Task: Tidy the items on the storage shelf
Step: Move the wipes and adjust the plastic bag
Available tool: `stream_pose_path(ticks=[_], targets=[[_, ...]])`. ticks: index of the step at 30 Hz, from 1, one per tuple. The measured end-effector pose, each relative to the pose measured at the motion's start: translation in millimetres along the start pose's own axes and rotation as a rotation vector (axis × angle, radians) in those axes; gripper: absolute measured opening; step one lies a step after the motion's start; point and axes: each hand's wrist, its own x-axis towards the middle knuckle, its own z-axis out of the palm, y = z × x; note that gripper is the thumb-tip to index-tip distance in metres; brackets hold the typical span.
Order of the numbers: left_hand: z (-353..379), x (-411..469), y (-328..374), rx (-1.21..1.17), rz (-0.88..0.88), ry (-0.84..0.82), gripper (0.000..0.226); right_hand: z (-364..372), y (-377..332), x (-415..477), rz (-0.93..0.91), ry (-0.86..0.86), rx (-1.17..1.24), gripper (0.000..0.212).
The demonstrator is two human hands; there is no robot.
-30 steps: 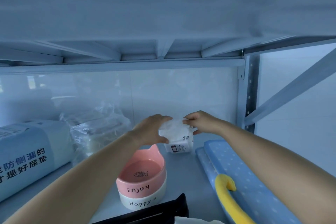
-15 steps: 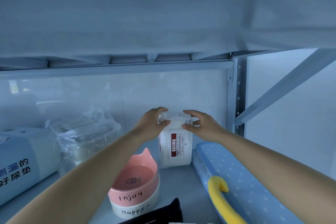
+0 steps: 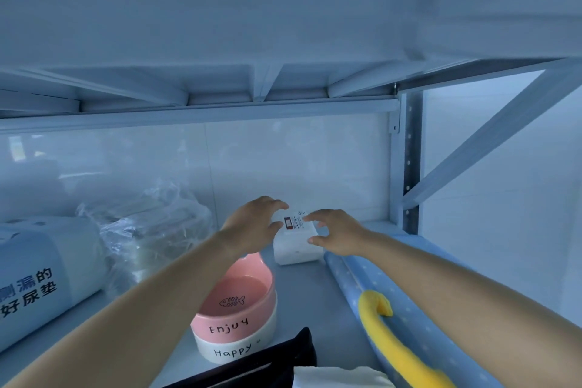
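Storage shelf (image 3: pixel 315 299), middle tier, seen from above and in front. A white wipes pack (image 3: pixel 296 238) is seen lying flat at the back of the shelf, label up, close to the rear wall — between the stacked pet bowls (image 3: pixel 234 321) on its left and the rolled blue dotted mat (image 3: pixel 406 309) on its right, near the mat's far end.

Left hand (image 3: pixel 252 225) is held at the pack's left edge, fingers (image 3: pixel 277 203) curved and loosely spread over the top corner. Right hand (image 3: pixel 333 231) is held at the right edge, fingers (image 3: pixel 311 217) spread wide, tips at or just off the wrapper. Neither hand is seen closed on the pack; whether the tips are touching cannot be told for certain.

Handling judgement: the pack is taken to be soft-sided film over a damp stack — moderately heavy for its bulk, squashy, slick on the faces. It is best gripped across the short sides, thumb beneath and fingers above, or pressed between both palms; a pinch on the loose film alone is likely to slip.

Also noted: a crumpled clear plastic bag (image 3: pixel 148 230) and a large printed roll pack (image 3: pixel 41 274) at left, a yellow curved handle (image 3: pixel 387 340) lying on the mat, a black item (image 3: pixel 283 356) at the front edge.
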Motion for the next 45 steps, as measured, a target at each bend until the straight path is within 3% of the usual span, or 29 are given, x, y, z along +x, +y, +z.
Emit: stream_pose_path(ticks=[10,17,32,40,45], targets=[[-2,-19,-15,0.003,-0.038,-0.072,0.035,22,-15,16,-0.054,-0.185,-0.215,0.059],[-26,-35,-45,0.114,-0.083,-0.068,0.032,26,-8,23,0.01,-0.312,-0.323,0.086],[-62,-74,-99,0.248,-0.223,0.018,0.044,27,-14,25,-0.078,-0.26,-0.166,0.059],[-50,-81,-105,0.351,-0.282,-0.079,0.06,43,-32,27,-0.056,-0.232,-0.147,0.063],[-51,-84,-109,0.371,-0.261,-0.072,0.057,49,-42,35,-0.047,-0.229,-0.189,0.063]])
